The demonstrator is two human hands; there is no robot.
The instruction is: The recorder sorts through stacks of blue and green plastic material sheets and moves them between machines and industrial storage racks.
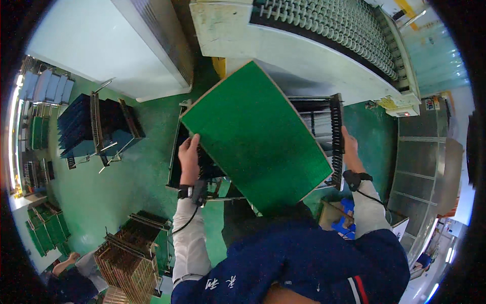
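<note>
A large green rectangular panel, with a thin pale edge, lies tilted across the middle, above a slotted rack. My left hand is closed on the panel's left edge near its corner, with the fingers partly hidden. At the rack's right side, apart from the panel's visible edge, my right hand appears closed against the dark slotted upright. Some of its fingers are out of sight behind that upright. Between panel and upright, light sheets or slats show inside the rack. The panel hides most of the rack.
Beyond the rack stands a pale machine with rows of rollers. A white cabinet is at far left. Racks of dark panels and brownish boards stand left. Another person's hand shows lower left. A cardboard box sits near right.
</note>
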